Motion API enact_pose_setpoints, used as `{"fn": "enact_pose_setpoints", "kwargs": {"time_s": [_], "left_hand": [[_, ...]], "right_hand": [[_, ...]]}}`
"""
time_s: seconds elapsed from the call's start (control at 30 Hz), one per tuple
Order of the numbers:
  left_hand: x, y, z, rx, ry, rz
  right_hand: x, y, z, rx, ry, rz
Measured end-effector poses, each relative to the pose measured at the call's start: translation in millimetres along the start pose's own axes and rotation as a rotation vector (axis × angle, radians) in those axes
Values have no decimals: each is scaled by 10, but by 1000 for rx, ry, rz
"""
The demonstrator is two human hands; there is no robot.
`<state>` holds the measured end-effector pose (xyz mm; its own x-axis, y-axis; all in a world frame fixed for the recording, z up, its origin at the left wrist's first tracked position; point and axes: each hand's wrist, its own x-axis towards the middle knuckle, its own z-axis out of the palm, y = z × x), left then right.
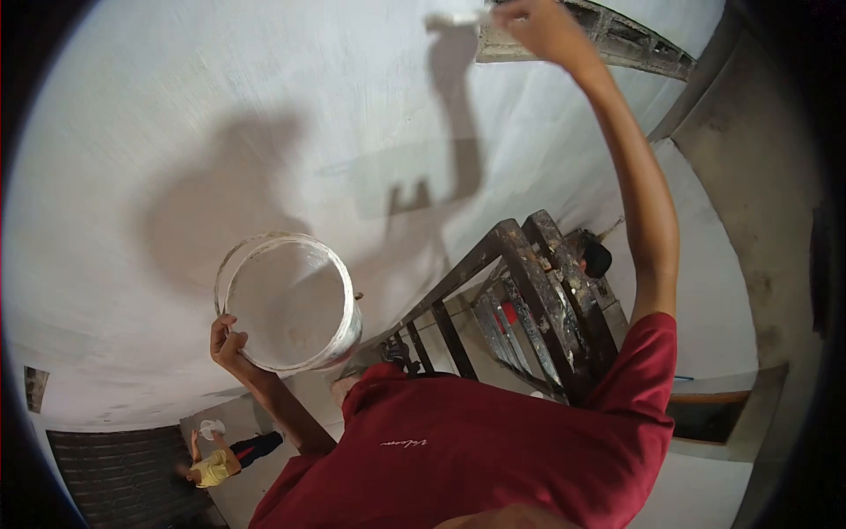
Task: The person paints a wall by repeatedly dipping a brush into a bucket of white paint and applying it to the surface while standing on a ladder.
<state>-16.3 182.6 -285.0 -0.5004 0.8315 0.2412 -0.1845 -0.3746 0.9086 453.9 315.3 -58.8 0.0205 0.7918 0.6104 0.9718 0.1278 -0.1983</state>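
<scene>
My right hand (pixel 538 31) is raised at the top of the head view, its fingers closed around a paintbrush (pixel 456 18). The bristles point left, close against the pale wall (pixel 352 70). Lower left, my left hand (pixel 229 344) grips the rim of a white paint bucket (pixel 352 326), fingers curled over its edge. The bucket's open mouth faces me, with whitish paint smeared on rim and sides. A thin handle loop arches along its upper left. Shadows of my head, arm and brush fall across the wall.
A paint-spattered dark ladder (pixel 538 282) stands beside me, right of centre. A person in a black cap (pixel 597 258) is beyond it. Vent blocks (pixel 617 33) sit high in the wall. Far below left, a person in a yellow shirt (pixel 211 469) is near a dark shutter (pixel 101 467).
</scene>
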Motion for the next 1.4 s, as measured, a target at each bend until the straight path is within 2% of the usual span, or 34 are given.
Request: {"fn": "enact_pose_setpoints", "kwargs": {"time_s": [0.1, 0.2, 0.27, 0.3, 0.5, 0.57, 0.63, 0.67, 0.7, 0.73, 0.77, 0.8, 0.87, 0.97, 1.07, 1.13, 1.27, 1.3, 1.4], "left_hand": [[74, 6, 82, -41, 28, -72], [52, -41, 10, -21, 22, -27], [64, -57, 27, -35, 45, -48], [81, -78, 22, -43, 52, -59], [66, -170, 51, 6, 85, 59], [82, -106, 41, -58, 63, -54], [144, -97, -22, -65, 33, -96], [183, -148, -95, -29, 15, -97], [172, -204, -149, 10, 0, -105], [147, -214, -161, 2, 10, -108], [152, -216, -158, -1, 17, -112], [168, -212, -163, -8, 20, -110], [196, -237, -232, 7, -7, -108], [164, -309, -228, -19, -12, -95], [176, -306, -266, -15, -12, -106], [195, -358, -269, -5, -3, -91], [207, -431, -303, 32, -6, -56], [185, -440, -312, 38, -5, -54], [202, -388, -256, -43, -25, -133]], "right_hand": [[67, -245, -257, 106, 208, 7], [4, -204, 131, -14, 369, -9], [-124, 66, 701, 80, 120, -46], [-360, -180, 731, 109, 82, 1], [-578, 66, 1250, 125, -480, 98], [-508, 2, 1303, 139, -610, 87], [-306, 83, 1180, 141, -424, -57], [-145, 22, 955, 161, -290, -5], [49, 19, 707, 184, -238, -72], [121, -204, 355, 120, -176, -7], [298, -52, 386, 102, -123, -56], [223, -187, 200, 83, 11, -209], [16, -607, -26, 27, 139, -128], [-81, -570, 337, 46, 231, 32], [-304, -458, 968, -91, 58, -49], [-474, -406, 1144, -22, -38, -48], [-623, -97, 1641, 24, -467, 52], [-599, -37, 1624, 21, -703, 49], [-381, 38, 1642, 20, -593, 92]]}}
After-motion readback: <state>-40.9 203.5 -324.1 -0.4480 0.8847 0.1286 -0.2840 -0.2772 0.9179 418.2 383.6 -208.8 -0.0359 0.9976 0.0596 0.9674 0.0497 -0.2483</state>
